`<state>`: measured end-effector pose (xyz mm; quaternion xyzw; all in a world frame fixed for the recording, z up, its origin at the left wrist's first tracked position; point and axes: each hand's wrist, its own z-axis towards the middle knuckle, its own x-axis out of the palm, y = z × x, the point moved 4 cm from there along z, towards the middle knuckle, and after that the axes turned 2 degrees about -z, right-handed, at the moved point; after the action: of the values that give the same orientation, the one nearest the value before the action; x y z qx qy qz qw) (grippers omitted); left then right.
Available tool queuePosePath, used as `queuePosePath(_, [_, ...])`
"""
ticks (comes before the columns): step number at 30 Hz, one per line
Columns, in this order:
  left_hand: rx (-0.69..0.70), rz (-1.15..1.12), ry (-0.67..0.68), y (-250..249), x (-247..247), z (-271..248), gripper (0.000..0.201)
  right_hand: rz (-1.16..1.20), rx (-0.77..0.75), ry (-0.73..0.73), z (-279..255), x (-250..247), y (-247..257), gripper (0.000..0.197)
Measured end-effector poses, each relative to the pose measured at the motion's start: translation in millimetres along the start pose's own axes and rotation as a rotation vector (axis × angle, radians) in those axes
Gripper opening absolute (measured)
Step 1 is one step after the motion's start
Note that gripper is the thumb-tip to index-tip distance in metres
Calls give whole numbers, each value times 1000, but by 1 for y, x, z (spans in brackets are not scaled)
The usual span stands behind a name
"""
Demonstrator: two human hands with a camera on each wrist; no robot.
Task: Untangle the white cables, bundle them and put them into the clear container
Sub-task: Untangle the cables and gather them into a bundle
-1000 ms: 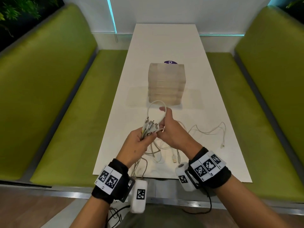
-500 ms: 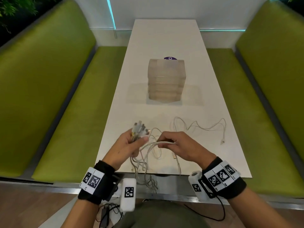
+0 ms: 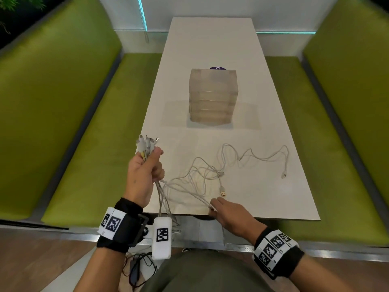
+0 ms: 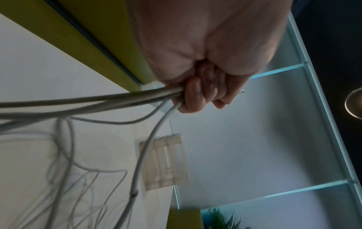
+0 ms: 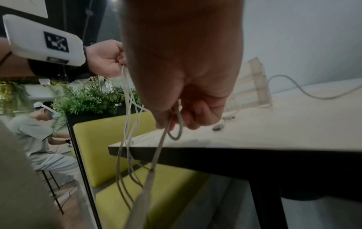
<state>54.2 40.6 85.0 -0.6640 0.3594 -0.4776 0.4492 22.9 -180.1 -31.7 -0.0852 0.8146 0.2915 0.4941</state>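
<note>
- White table (image 3: 210,45) between two green benches (image 3: 63,114); clear container (image 3: 213,95) standing mid-table, contents too hazy to make out.
- White cables (image 3: 195,175): tangled, number not countable; loose loops near the table's front edge, some hanging below it, out of sight.
- Left hand (image 3: 145,171) raised over the front left corner, fist clenched round a bunch of plug ends.
- Right hand (image 3: 229,211) low at the front edge, fingers pinching several strands; fingertips hidden.
- Hands well apart.
</note>
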Motion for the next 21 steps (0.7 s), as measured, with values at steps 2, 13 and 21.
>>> queuePosePath(2, [12, -61, -55, -4, -6, 2, 20, 49, 16, 89, -7, 9, -6, 35])
queuePosePath(13, [-6, -140, -38, -10, -1, 2, 17, 417, 31, -121, 3, -41, -13, 71])
queuePosePath(21, [-9, -128, -24, -11, -2, 1, 18, 361, -248, -69, 17, -64, 24, 28])
